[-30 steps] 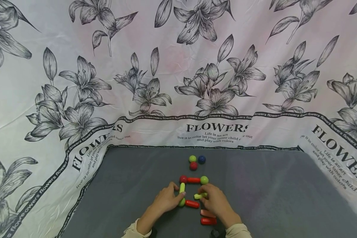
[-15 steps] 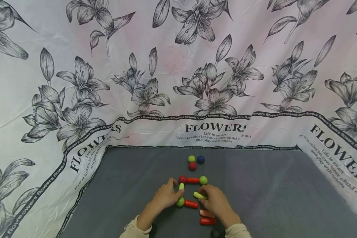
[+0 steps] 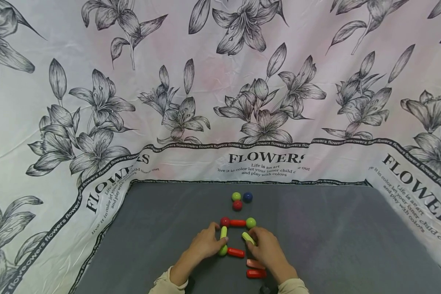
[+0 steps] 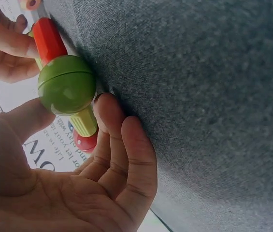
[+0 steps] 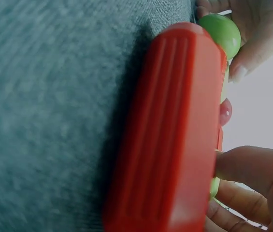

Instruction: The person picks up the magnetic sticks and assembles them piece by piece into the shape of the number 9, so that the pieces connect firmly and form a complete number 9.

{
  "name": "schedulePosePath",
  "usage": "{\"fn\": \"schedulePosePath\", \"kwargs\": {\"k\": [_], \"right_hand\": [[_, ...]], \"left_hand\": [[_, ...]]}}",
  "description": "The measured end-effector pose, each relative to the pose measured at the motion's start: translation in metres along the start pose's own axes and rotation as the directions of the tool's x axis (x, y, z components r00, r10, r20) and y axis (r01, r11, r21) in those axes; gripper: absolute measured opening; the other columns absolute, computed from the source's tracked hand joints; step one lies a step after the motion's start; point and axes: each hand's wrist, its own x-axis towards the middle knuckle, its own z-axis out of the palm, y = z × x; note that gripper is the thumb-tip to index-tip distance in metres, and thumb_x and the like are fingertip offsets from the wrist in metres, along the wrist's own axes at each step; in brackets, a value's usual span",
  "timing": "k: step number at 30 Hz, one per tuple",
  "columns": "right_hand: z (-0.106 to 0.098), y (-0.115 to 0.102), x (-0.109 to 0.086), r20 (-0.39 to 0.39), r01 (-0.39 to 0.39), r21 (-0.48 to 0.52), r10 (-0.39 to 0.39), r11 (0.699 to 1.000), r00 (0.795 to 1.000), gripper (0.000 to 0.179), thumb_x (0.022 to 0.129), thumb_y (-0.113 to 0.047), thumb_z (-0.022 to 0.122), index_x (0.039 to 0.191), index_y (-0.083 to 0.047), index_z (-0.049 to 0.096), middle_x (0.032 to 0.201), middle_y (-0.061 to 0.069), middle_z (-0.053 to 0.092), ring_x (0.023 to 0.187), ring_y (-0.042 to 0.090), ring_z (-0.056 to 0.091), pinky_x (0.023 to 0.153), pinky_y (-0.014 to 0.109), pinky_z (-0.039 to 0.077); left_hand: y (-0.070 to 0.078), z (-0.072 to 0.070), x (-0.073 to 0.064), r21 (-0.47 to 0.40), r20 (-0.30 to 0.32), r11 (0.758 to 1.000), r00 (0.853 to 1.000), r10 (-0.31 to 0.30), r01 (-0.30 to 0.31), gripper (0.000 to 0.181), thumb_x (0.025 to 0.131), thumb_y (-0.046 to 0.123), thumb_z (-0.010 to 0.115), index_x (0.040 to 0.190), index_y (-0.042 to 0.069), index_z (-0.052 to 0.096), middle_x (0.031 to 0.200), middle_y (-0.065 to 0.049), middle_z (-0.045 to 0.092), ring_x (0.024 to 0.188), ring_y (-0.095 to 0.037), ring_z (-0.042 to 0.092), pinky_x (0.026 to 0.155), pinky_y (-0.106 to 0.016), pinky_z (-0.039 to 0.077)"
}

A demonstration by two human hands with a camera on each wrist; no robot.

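Toy construction balls and rods form three sides of a square on the grey table. A red ball, a red rod and a green ball make the far side. Down the left runs a yellow-green rod to a nearer green ball, from which another red rod points right. My left hand holds the left rod between thumb and fingers, its thumb against the nearer green ball in the left wrist view. My right hand pinches a second yellow-green rod, slanted at the square's right side.
Beyond the square, a green ball, a blue ball and a red ball sit clustered. A salmon rod and a loose red rod lie near my right wrist. Flower-printed cloth borders the table.
My right hand has turned its yellow-green rod from lying nearly crosswise to a slant, far end up toward the far green ball. The left hand stays at its rod, fingers shifting slightly.
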Motion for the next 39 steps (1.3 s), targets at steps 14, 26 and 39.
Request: {"fn": "schedulePosePath", "kwargs": {"k": [14,26,39], "right_hand": [[0.0024,0.0049,-0.0038,-0.073,-0.027,0.043,0.031,0.999,0.997,0.017,0.082,-0.009,0.077,0.095,-0.007,0.068,0.078,0.0,0.061,0.068,0.008,0.051,0.062,0.028,0.042],[0.0028,0.0057,-0.005,-0.098,-0.058,0.067,0.064,0.996,0.993,0.018,0.082,-0.008,0.076,0.098,-0.007,0.068,0.078,0.001,0.062,0.068,0.009,0.051,0.062,0.028,0.041],[-0.0002,0.0043,-0.0027,-0.067,-0.121,0.081,0.126,0.989,0.99,0.024,0.084,-0.009,0.075,0.106,-0.004,0.065,0.076,0.003,0.057,0.066,0.013,0.049,0.06,0.03,0.039]], "left_hand": [[-0.0019,0.0003,-0.0003,-0.013,0.019,1.0,1.0,-0.001,0.001,0.05,0.093,0.038,0.067,0.127,0.003,0.056,0.08,-0.004,0.063,0.07,-0.018,0.055,0.063,-0.038,0.041],[-0.0048,0.0025,-0.0006,-0.01,0.01,1.0,1.0,-0.005,0.005,0.05,0.094,0.038,0.067,0.127,0.003,0.056,0.08,-0.004,0.062,0.07,-0.018,0.056,0.064,-0.04,0.042],[-0.0014,0.0004,-0.0017,-0.001,-0.002,1.0,1.0,0.011,-0.011,0.048,0.094,0.037,0.067,0.127,0.003,0.057,0.086,-0.009,0.068,0.071,-0.019,0.057,0.062,-0.039,0.043]]}}
